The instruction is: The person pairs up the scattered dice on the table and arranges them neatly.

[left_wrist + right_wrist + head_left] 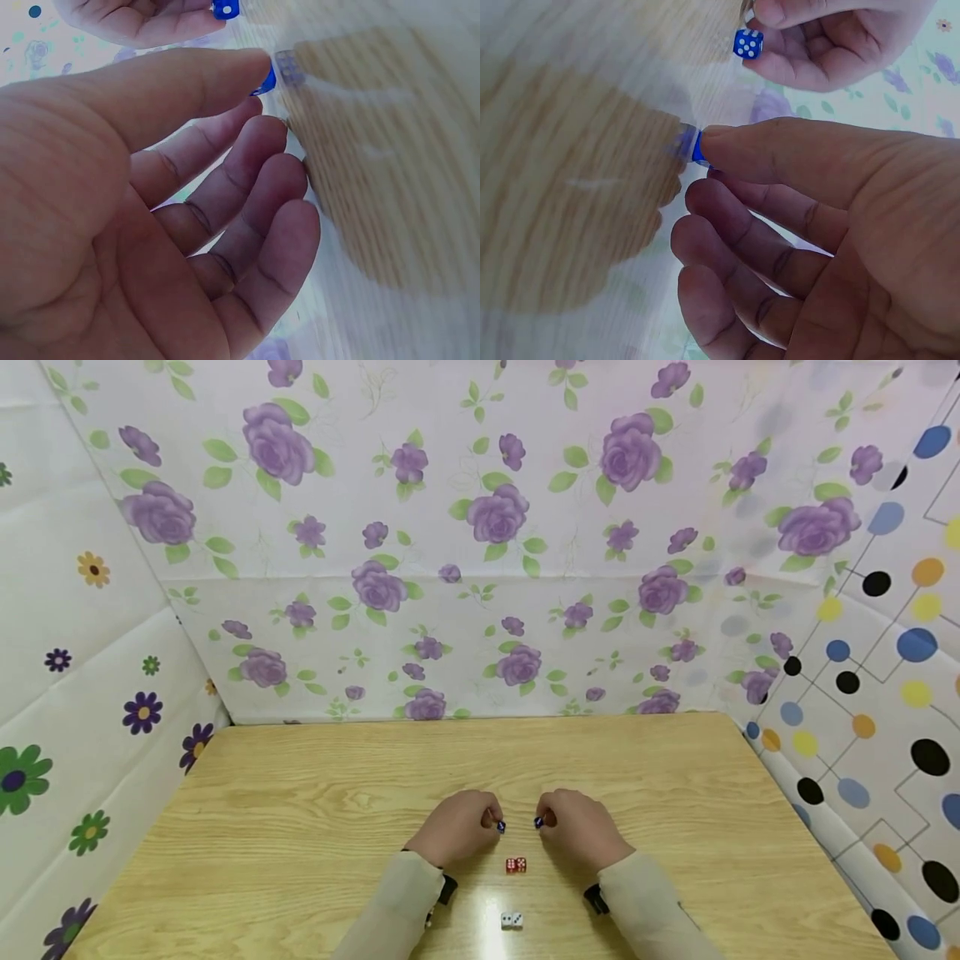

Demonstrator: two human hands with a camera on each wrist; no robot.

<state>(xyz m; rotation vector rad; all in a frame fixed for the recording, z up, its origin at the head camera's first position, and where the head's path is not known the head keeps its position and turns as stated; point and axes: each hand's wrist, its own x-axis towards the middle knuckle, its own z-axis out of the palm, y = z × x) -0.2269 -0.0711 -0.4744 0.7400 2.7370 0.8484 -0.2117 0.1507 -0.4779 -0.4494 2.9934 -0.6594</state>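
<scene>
Two small blue dice with white pips are held a short way apart above or on the wooden table. My left hand (460,828) pinches one blue die (501,827) between thumb and index finger. Opposite it, my right hand (581,827) pinches the other blue die (538,822) in the same manner. In the left wrist view the thumb mostly covers the left die (266,81). The right wrist view shows only an edge of the right die (698,148) beyond the thumb. Whether either die touches the table I cannot tell.
Between the forearms, two red dice (516,865) sit side by side on the wooden table (300,827). Nearer the front, two white dice (512,921) lie side by side. A floral cloth (450,635) hangs behind the table, with patterned cloths at left and right.
</scene>
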